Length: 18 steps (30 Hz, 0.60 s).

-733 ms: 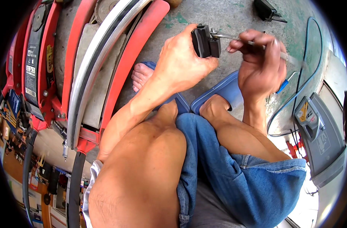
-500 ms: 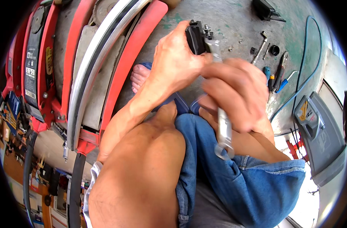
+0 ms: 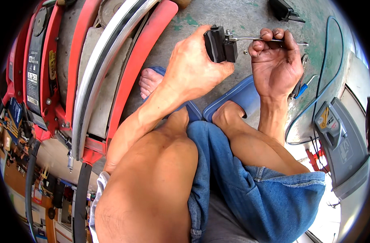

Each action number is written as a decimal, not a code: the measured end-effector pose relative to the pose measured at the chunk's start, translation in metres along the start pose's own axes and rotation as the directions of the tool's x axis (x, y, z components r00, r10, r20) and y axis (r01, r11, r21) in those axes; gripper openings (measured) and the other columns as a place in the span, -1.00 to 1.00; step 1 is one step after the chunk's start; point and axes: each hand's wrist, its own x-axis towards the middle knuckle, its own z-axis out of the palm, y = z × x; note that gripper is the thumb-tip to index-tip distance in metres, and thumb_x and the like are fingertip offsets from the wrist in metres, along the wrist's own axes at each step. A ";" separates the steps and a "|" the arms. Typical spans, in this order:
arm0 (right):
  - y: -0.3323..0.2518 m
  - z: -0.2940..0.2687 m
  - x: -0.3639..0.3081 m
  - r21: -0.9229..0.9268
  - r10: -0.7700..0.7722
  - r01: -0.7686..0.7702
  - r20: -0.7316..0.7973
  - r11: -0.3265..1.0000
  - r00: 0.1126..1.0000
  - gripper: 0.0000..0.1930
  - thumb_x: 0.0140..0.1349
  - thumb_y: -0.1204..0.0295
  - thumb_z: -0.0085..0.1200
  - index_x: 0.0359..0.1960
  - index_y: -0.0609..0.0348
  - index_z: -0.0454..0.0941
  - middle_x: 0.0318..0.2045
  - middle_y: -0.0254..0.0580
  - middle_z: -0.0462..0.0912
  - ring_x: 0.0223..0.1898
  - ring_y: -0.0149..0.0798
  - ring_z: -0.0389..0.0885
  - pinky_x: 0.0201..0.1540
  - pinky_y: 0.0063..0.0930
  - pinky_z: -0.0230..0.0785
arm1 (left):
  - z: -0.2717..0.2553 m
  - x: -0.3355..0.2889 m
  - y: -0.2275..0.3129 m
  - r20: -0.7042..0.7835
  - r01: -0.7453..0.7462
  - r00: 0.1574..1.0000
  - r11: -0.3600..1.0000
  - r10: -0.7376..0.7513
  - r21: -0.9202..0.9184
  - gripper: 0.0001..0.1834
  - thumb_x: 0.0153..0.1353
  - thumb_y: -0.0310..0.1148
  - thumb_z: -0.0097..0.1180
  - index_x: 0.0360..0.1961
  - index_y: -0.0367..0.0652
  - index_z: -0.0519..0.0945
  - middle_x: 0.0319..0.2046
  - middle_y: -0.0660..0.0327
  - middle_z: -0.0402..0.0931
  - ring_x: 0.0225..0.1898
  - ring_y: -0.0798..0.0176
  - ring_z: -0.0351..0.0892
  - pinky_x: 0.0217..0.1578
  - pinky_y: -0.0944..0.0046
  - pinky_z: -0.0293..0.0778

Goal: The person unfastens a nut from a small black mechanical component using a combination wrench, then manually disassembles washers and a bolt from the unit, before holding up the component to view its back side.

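Observation:
My left hand (image 3: 191, 69) is closed round a black blocky part (image 3: 214, 45), holding it upright above the floor. A small bolt with a nut (image 3: 228, 33) stands out at the part's upper right side. Between the fingers and thumb of my right hand (image 3: 276, 71), palm turned up, lies a silver wrench (image 3: 245, 39). It points level to the left, and its left end meets the hardware at the bolt. The exact fit of the wrench on the nut is too small to make out.
Red metal frames (image 3: 132, 73) with a curved silver bar (image 3: 98, 73) fill the left. On the concrete floor lie a loose nut (image 3: 245, 52), pliers (image 3: 304, 60), a blue-handled tool (image 3: 301, 90) and another black part (image 3: 284, 12). A blue hose (image 3: 327, 60) and a grey plastic housing (image 3: 341, 146) are at right.
My right hand has moved up and turned palm up. The wrench has swung from pointing down toward my knees to lying level, right of the part. The black part has tilted slightly.

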 end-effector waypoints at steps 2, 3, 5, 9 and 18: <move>0.002 0.000 0.002 0.079 0.073 -0.073 0.000 0.994 0.997 -0.73 0.47 0.20 -0.15 -0.25 0.10 0.48 -0.28 -0.10 0.64 -0.34 -0.13 0.64 -0.24 -0.25 0.48 | -0.002 -0.001 0.002 0.006 0.005 1.000 1.000 -0.005 -0.027 -0.62 -0.12 -0.40 0.39 -0.25 -0.25 0.55 -0.46 0.25 0.57 -0.40 0.38 0.52 -0.30 0.27 0.51; 0.002 -0.002 0.004 0.080 0.076 -0.076 0.003 0.994 0.997 -0.73 0.47 0.20 -0.15 -0.25 0.10 0.48 -0.28 -0.10 0.64 -0.34 -0.13 0.64 -0.24 -0.25 0.48 | -0.003 -0.001 0.003 0.016 0.009 1.000 0.998 -0.008 -0.056 -0.61 -0.13 -0.40 0.40 -0.25 -0.26 0.55 -0.46 0.25 0.57 -0.41 0.39 0.52 -0.31 0.28 0.51; 0.003 -0.008 0.011 0.174 0.171 -0.170 0.005 0.970 0.985 -0.76 0.45 0.23 -0.11 -0.26 0.11 0.48 -0.28 -0.11 0.64 -0.34 -0.14 0.61 -0.23 -0.28 0.45 | -0.004 -0.001 0.004 0.034 0.011 0.999 0.998 -0.009 -0.068 -0.61 -0.13 -0.40 0.40 -0.24 -0.26 0.55 -0.46 0.25 0.57 -0.41 0.39 0.52 -0.31 0.28 0.51; 0.008 -0.014 0.014 0.193 0.225 -0.222 0.008 0.956 0.974 -0.77 0.44 0.25 -0.10 -0.27 0.13 0.47 -0.27 -0.10 0.63 -0.33 -0.14 0.59 -0.22 -0.30 0.42 | -0.007 -0.002 0.004 0.052 0.032 0.998 0.998 -0.030 -0.054 -0.59 -0.14 -0.38 0.40 -0.23 -0.27 0.56 -0.45 0.25 0.57 -0.40 0.38 0.52 -0.32 0.28 0.50; 0.006 0.060 -0.037 -0.495 -0.019 0.843 0.864 -0.210 0.503 -0.82 0.08 0.43 0.27 -0.31 0.20 0.57 -0.29 -0.02 0.68 -0.34 -0.05 0.64 -0.31 -0.23 0.49 | -0.006 0.001 0.002 0.021 -0.009 1.000 0.999 0.010 -0.039 -0.53 -0.11 -0.29 0.32 -0.17 -0.35 0.55 -0.43 -0.12 0.63 -0.29 -0.17 0.69 -0.21 0.05 0.56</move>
